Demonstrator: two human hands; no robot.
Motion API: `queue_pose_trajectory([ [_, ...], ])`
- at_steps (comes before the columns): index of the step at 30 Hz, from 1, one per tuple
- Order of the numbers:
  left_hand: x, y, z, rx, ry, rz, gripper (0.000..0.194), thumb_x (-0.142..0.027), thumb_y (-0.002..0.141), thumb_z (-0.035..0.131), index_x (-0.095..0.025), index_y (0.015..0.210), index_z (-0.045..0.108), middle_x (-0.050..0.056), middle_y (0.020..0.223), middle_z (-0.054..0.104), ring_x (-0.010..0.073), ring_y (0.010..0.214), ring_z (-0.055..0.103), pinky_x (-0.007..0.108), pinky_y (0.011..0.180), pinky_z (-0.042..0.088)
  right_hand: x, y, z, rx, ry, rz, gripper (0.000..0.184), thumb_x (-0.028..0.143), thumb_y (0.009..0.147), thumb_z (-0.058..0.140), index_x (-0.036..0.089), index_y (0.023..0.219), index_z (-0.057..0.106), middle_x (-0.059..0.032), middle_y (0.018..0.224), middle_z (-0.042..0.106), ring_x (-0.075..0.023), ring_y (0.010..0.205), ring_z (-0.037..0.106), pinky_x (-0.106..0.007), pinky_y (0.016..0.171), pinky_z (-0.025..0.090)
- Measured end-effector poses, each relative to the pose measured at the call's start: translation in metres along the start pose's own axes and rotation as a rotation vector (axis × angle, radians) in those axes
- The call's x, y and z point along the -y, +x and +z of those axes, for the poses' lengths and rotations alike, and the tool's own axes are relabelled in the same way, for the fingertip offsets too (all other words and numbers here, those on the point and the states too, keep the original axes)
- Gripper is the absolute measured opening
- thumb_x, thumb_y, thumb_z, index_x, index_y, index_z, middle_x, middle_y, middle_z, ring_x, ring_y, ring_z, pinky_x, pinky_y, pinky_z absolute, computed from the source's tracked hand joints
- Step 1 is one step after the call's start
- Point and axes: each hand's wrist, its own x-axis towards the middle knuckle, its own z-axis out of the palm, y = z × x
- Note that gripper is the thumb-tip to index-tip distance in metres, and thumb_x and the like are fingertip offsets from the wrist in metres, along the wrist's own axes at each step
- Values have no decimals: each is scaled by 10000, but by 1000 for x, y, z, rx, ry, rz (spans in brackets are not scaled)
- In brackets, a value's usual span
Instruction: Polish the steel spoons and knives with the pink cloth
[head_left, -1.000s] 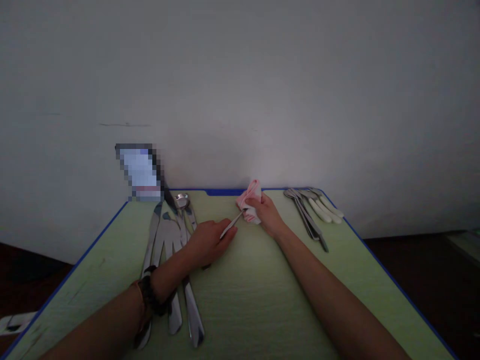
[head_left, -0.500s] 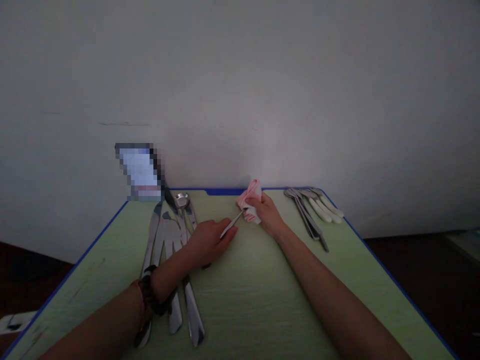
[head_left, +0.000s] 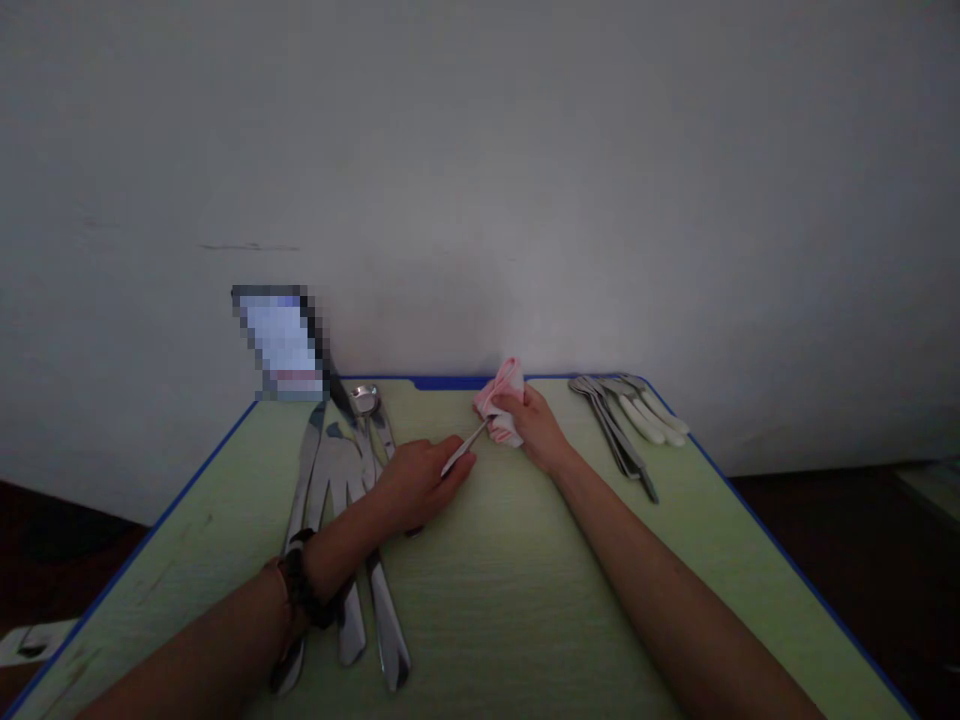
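My left hand point(head_left: 424, 482) is closed around the handle of a slim piece of metal cutlery point(head_left: 466, 445). Its far end disappears into a pink-and-white cloth point(head_left: 508, 378), so its kind cannot be made out. The cloth is bunched in my right hand point(head_left: 538, 430), thumb pressed on top and fingers wrapped behind it. Under and beside my left forearm lie several large metal utensils, among them a knife point(head_left: 306, 465), a broad slotted server point(head_left: 341, 468) and a long-handled utensil point(head_left: 388, 630).
Several thin-handled spoons point(head_left: 606, 425) lie at the back right beside white-handled cutlery point(head_left: 637, 415). At the back left a blurred-out screen point(head_left: 277, 335) leans near the wall. The green table point(head_left: 525, 600) has a blue edge and meets the wall behind.
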Motion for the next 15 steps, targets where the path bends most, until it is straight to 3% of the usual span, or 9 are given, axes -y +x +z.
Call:
queue_pose_trajectory([
  [15, 0, 0, -1, 0, -5, -19, 347, -400, 941, 277, -202, 871, 553, 34, 692, 629, 188, 686, 612, 265, 637, 404, 0, 0, 0, -10, -7, 4, 200, 290, 634, 622, 176, 787, 560, 16, 610, 603, -93, 441, 472, -208, 384, 365],
])
